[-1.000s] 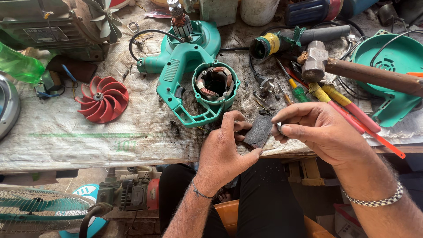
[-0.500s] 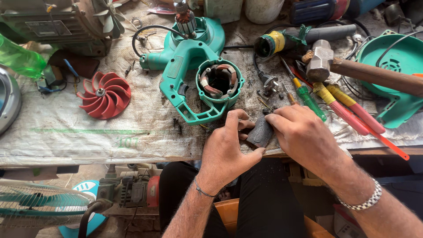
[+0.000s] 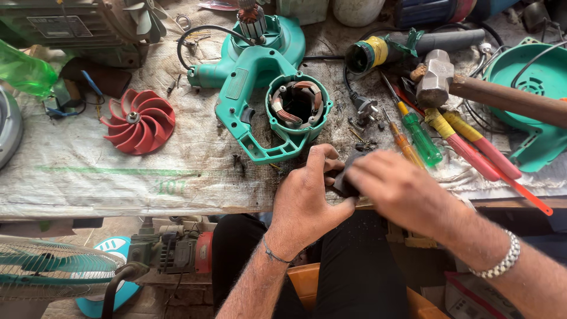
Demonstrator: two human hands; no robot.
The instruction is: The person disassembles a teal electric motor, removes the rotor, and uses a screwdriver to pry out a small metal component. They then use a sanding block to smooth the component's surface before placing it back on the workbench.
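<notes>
both hands, left hand [image 3: 310,198] and right hand [image 3: 401,192], grip closed on a small dark part [image 3: 344,180] near the green blower housing [image 3: 266,100].

Left hand [image 3: 307,198] and right hand [image 3: 396,189] meet, fingers curled, forearms angled inward.

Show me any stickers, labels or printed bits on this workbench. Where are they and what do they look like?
Rating plate: top left, on the grey motor; pale rectangle with dark print.
Green print: on the white woven sack cloth near its front edge; faded stripe and characters.
Raised panel: on the green blower handle; plain green rectangle.
</notes>
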